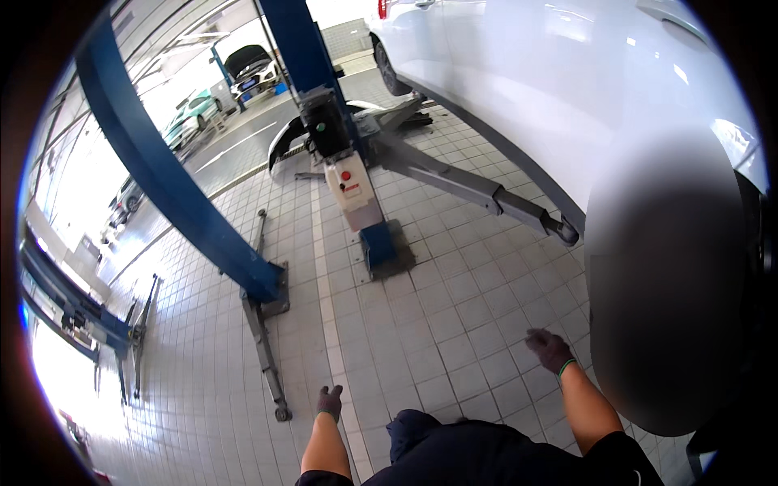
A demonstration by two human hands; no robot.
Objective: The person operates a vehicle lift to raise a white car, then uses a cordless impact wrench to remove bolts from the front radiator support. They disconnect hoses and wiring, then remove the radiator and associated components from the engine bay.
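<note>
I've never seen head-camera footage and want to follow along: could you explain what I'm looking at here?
There is no machine at work here, just a person's own two hands. The single picture comes from a wide fisheye camera on their head, looking down, so straight edges bend. The dark-gloved left hand and the dark-gloved right hand are above a grey tiled floor; neither shows anything held. Ahead stands a blue metal post with a white control box bearing a red button. From it a long grey metal arm reaches toward a glossy white car. A blurred dark patch hides what is on the right.
</note>
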